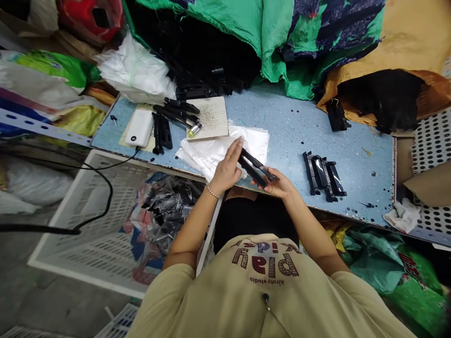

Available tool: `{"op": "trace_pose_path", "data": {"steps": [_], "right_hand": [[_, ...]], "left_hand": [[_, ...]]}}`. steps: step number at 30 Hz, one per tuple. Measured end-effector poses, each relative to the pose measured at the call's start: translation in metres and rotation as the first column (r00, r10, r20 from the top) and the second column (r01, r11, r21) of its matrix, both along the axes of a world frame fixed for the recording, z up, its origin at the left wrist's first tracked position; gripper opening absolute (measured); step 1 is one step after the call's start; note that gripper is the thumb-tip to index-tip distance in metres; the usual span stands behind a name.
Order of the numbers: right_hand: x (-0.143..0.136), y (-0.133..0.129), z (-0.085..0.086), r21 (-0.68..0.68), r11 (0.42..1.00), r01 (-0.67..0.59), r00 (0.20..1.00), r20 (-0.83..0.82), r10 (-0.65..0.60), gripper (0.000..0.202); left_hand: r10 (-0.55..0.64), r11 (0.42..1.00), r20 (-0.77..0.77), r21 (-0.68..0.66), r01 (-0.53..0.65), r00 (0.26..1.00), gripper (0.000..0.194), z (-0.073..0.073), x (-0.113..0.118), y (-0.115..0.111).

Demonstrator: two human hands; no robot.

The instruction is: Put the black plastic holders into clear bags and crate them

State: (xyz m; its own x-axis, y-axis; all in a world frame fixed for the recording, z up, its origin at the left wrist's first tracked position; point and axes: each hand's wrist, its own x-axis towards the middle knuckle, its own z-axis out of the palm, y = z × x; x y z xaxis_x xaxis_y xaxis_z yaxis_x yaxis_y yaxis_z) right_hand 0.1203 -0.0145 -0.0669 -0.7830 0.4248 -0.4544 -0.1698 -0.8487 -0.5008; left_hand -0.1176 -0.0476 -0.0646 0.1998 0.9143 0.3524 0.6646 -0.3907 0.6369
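Two long, narrow black plastic pieces (252, 171) lie side by side between my hands, over the table's front edge; I cannot tell whether they are joined. My right hand (280, 184) has its fingers wrapped round their near end. At the far end, my left hand (229, 164) grips them with its fingers fairly straight and pressed together, the fingertips partly hiding the pieces. Beneath my hands is a stack of thin white plastic bags (259, 138). To the right, several similar black plastic parts (324, 176) lie in a row on the blue table.
A board (214, 112) strewn with tiny gold bits carries a small clear vial (194, 129). Beside it are more black parts (162, 134) and a white power bank (140, 126). Green sacking (278, 47) and an orange sack (373, 61) stand behind. A white crate (84, 225) sits below left.
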Motion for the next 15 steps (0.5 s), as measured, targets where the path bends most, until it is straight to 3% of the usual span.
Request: {"op": "trace_pose_path", "data": {"steps": [4,6,8,10,12,15], "right_hand": [[-0.017,-0.001,0.005,0.115,0.962,0.248,0.961,0.098,-0.259,0.055],[-0.023,-0.003,0.008,0.238,0.897,0.372,0.899,0.148,-0.412,0.062],[-0.027,-0.008,0.011,0.39,0.826,0.406,0.83,0.221,-0.512,0.055],[-0.03,-0.017,0.016,0.565,0.758,0.326,0.776,0.298,-0.555,0.042],[-0.03,-0.03,0.024,0.697,0.692,0.189,0.783,0.318,-0.534,0.038],[-0.024,-0.049,0.042,0.734,0.679,0.011,0.936,0.232,-0.265,0.041]], "left_hand": [[-0.135,0.989,-0.052,0.053,0.138,0.989,0.092,0.005,0.032,-0.019],[-0.195,0.978,-0.046,0.064,0.198,0.98,0.093,0.005,0.044,-0.027],[-0.254,0.965,-0.018,0.059,0.255,0.967,0.093,0.005,0.05,-0.031],[-0.26,0.964,0.018,0.065,0.258,0.965,0.091,0.006,0.049,-0.035],[-0.163,0.983,0.065,0.091,0.156,0.985,0.077,0.01,0.039,-0.041],[0.158,0.982,0.189,0.073,-0.174,0.969,0.041,0.027,0.004,-0.061]]}}
